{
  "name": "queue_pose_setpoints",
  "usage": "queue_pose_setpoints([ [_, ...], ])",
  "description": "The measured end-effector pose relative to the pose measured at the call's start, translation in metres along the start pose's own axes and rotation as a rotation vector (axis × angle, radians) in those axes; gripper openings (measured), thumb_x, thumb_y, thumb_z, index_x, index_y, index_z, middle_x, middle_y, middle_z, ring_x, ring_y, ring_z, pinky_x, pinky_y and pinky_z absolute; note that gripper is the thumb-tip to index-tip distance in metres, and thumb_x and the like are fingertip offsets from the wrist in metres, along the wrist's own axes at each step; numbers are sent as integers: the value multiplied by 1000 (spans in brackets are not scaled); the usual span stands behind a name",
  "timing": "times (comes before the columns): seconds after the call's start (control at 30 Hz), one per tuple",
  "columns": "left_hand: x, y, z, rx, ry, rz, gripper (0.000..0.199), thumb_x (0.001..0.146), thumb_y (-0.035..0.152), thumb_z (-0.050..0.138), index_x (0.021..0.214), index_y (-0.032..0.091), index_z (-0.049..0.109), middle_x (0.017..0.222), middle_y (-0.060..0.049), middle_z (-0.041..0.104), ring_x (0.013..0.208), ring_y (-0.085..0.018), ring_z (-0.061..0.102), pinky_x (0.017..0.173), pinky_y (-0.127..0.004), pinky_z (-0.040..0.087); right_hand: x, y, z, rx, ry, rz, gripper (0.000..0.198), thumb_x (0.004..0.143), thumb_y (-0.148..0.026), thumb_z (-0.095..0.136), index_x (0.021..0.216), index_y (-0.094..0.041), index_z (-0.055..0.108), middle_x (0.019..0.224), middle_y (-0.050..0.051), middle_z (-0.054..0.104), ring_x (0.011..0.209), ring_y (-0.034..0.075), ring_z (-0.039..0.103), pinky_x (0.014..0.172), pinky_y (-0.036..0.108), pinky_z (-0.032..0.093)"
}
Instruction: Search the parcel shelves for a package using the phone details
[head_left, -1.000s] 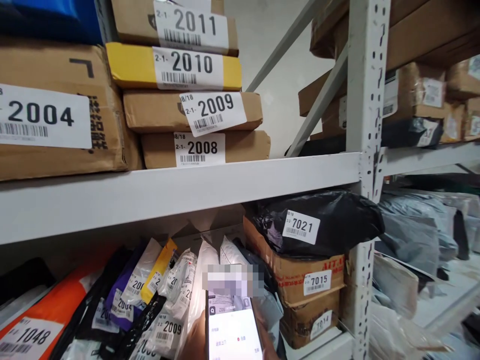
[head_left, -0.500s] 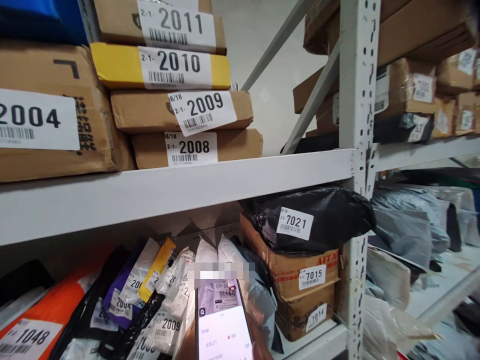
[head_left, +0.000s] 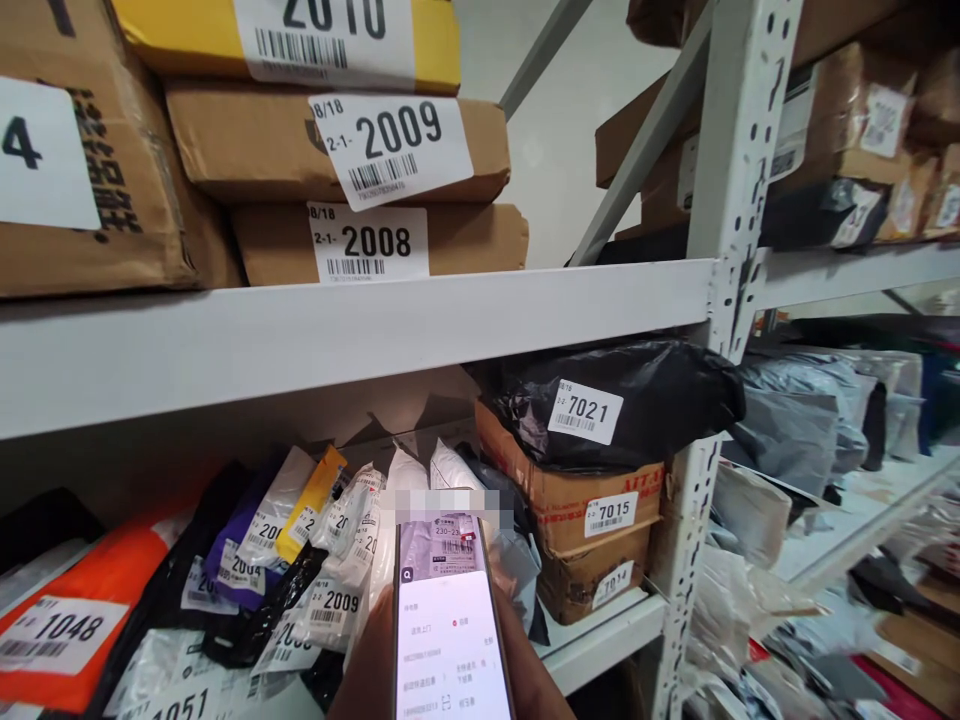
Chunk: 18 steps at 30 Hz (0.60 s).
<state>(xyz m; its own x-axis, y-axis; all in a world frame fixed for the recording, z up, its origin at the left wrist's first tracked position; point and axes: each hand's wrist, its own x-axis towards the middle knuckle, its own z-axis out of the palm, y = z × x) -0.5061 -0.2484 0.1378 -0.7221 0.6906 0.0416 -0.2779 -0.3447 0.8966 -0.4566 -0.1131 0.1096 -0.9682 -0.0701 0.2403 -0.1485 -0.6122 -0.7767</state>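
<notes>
A smartphone (head_left: 454, 640) is held upright at the bottom middle, in front of the lower shelf. My left hand (head_left: 369, 665) closes on its left edge and my right hand (head_left: 531, 670) on its right edge; most of the fingers are hidden behind it. The phone's screen has a camera picture of a label with a barcode on top and lines of text below. Just behind the phone stand white parcel bags (head_left: 405, 475), partly covered by it. Left of them lean bagged parcels, among them a yellow packet (head_left: 319, 500) and a white bag labelled 2009 (head_left: 337, 597).
A white shelf beam (head_left: 360, 335) crosses above the phone, with cardboard boxes (head_left: 420, 145) stacked on it. To the right, a black bag labelled 7021 (head_left: 637, 400) lies on brown boxes (head_left: 600, 560). A perforated upright post (head_left: 739, 170) stands beyond, before another shelf of parcels.
The view has tilted down and moved closer to the shelf, so the upper boxes sit higher in the picture. More of the phone and of both hands shows now.
</notes>
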Motion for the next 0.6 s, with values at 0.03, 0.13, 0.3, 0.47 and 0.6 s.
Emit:
queue_pose_setpoints([
  [0.03, -1, 0, -1, -8, 7, 1, 52, 80, 60, 53, 103, 15, 63, 85, -9, 69, 79, -20, 65, 69, -35, 54, -1, -1, 1, 11, -9, -5, 92, 46, -53, 84, 129, -29, 51, 122, 2, 66, 129, 35, 44, 106, 51, 34],
  [0.13, 0, 0, -4, -25, 27, 2, 48, 84, 57, 50, 106, 15, 60, 92, -7, 67, 78, -17, 63, 71, -34, 54, -1, -4, 4, 19, -15, 9, 76, 56, -53, 80, 124, -30, 57, 120, 1, 67, 128, 32, 46, 109, 48, 32],
  [0.3, 1, 1, 1, -18, 38, -7, 48, 87, 56, 47, 106, 15, 60, 92, -7, 66, 77, -16, 62, 70, -34, 54, 5, -4, 3, 37, -33, 46, 56, 68, -51, 73, 117, -27, 62, 109, 3, 72, 122, 29, 53, 108, 44, 33],
  [0.47, 1, 0, 3, 25, 48, 4, 54, 84, 63, 44, 104, 17, 62, 90, -8, 68, 78, -19, 64, 67, -35, 54, 5, -4, -1, -38, 27, 90, 60, 69, -51, 73, 121, -22, 59, 112, 4, 70, 119, 28, 56, 106, 44, 35],
  [0.6, 1, -3, -4, 102, 68, 41, 45, 84, 59, 42, 88, 24, 69, 78, -6, 69, 77, -24, 66, 61, -35, 54, -1, -13, 5, -74, 16, 109, 68, 62, -46, 80, 123, -24, 58, 116, 2, 69, 120, 29, 55, 108, 45, 33],
])
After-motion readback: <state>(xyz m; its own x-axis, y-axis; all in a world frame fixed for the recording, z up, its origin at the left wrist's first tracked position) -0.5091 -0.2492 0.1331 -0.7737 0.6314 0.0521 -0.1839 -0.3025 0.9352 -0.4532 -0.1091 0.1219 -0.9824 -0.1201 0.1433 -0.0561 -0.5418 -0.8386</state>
